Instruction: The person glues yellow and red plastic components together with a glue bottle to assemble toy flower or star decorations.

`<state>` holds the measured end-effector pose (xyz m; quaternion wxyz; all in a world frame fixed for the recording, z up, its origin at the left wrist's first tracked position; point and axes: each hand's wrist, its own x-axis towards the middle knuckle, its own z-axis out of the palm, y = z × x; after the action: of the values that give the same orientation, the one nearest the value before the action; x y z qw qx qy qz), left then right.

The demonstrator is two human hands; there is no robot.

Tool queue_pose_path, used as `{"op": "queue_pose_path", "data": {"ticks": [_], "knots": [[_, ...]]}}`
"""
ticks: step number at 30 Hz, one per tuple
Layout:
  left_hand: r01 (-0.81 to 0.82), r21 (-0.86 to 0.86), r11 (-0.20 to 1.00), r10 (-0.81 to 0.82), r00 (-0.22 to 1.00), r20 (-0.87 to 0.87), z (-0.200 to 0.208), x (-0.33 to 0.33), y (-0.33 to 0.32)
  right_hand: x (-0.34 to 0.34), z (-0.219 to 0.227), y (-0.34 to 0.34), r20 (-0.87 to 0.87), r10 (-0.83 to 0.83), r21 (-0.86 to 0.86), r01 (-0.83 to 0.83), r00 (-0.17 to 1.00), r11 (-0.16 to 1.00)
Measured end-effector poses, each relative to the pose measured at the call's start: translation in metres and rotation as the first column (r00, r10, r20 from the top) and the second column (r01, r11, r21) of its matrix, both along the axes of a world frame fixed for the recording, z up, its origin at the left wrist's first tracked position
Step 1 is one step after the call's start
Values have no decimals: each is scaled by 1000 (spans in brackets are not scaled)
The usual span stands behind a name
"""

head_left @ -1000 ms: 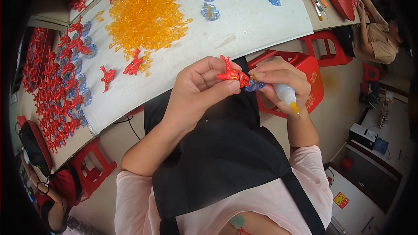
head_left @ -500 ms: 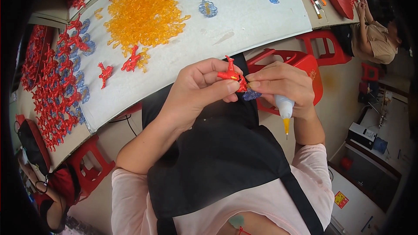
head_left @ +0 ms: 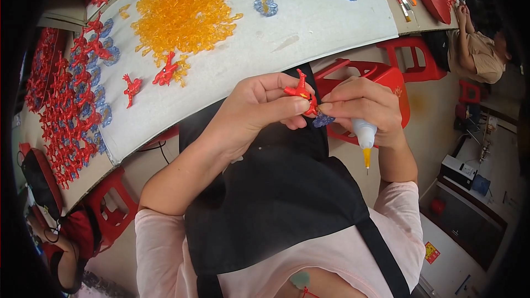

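Between the thumb and fingers of my left hand [head_left: 251, 105] is a small red toy figure [head_left: 301, 89], held above my black apron. A translucent blue base [head_left: 323, 121] sits at the figure's lower end, by my right fingertips. My right hand [head_left: 369, 102] is closed around a white squeeze bottle [head_left: 364, 132] with a yellow needle tip pointing down toward me. Its thumb and forefinger also pinch at the figure's lower end; what lies between them is too small to make out.
On the white-covered table [head_left: 232, 66] lie a heap of amber translucent pieces [head_left: 182, 11], loose blue bases [head_left: 266, 5] and two red figures. Many finished-looking red figures [head_left: 61, 127] crowd the left. Red stools [head_left: 397, 85] stand beyond my hands. Another person [head_left: 477, 55] sits at right.
Both hands have shifted slightly right together, with the red figure and blue base between them. The figure has turned a little in my left fingers.
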<state>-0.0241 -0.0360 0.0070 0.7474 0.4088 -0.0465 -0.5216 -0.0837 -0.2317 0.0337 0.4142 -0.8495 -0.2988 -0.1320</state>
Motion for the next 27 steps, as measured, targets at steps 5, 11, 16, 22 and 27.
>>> {"op": "queue_pose_path", "data": {"ticks": [5, 11, 16, 22, 27], "knots": [[-6, 20, 1000, 5, 1000, 26, -1, -1, -2, -2, -1, 1, 21, 7, -5, -7, 1000, 1000], [36, 58, 998, -37, 999, 15, -7, -4, -3, -1, 1, -2, -87, 49, -22, -52, 995, 998], [60, 50, 997, -61, 998, 22, -7, -4, -3, -5, 0, -2, -115, 49, -26, -52, 992, 998], [65, 113, 991, -71, 997, 43, -2, -2, -3, -6, 1, -2, -150, -41, -63, 32, 988, 998], [43, 130, 991, -57, 992, 110, -1, -1, -1, -4, -2, 2, -106, -47, -86, 38, 993, 996]]}}
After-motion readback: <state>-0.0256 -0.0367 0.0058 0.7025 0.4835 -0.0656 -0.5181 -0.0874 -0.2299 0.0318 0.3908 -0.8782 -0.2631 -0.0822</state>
